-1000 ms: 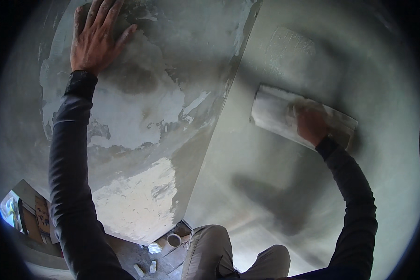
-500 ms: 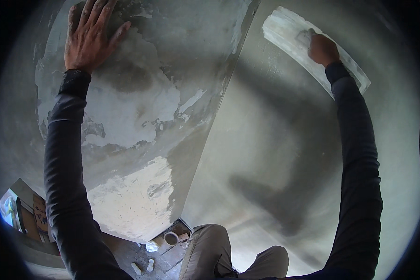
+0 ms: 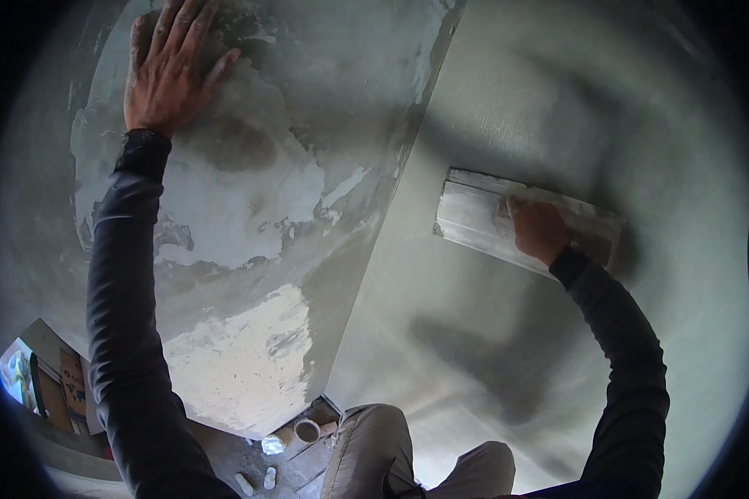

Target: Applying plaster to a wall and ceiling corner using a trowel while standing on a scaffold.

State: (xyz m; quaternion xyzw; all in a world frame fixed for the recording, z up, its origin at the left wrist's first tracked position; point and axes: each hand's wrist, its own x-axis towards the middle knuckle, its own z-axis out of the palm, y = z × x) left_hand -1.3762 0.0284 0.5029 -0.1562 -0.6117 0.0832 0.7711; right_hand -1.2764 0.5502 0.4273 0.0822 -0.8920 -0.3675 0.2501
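Note:
My right hand [image 3: 541,231] grips the handle of a wide plastering trowel [image 3: 474,214], its long blade lying against the smooth grey-green wall [image 3: 441,308] on the right. The blade is smeared with pale plaster and tilts slightly down to the right. At the upper left, my left hand [image 3: 173,75] rests flat with fingers spread on the other wall [image 3: 233,191], which is patchy with grey and white coats. Nothing is in that hand. A straight corner line runs between the two walls.
On the floor below, in the corner, stand a small round container [image 3: 307,430] and a crumpled white lump [image 3: 272,444]. Two pale short pieces [image 3: 270,477] lie nearer. A brown cardboard box [image 3: 73,382] is at the far left. My knees [image 3: 374,441] are close to the right wall.
My right hand has swept the trowel down and leftward along the right wall, and the blade has turned closer to level. The left hand stays on its wall, barely shifted in view.

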